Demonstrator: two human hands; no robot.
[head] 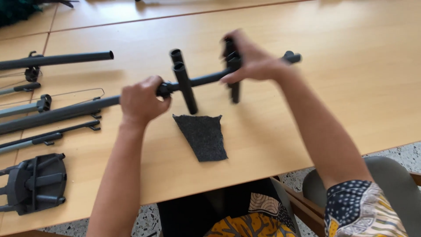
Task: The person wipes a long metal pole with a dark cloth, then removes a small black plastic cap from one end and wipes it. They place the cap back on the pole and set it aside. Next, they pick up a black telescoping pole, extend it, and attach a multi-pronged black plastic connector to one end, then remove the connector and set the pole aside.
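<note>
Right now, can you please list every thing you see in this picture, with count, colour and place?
rod: 1, dark grey, table centre, held by both hands
cross tubes: 2, dark grey, fixed across the rod
cloth: 1, dark grey, on the table below the rod
loose poles: several, dark grey, left of table
plastic base: 1, dark grey, lower left edge
table: 1, light wood
chair: 1, grey, lower right
left hand: gripping the rod's left end
right hand: closed on the right cross tube

Bright daylight, soft shadows, slight motion blur
</note>
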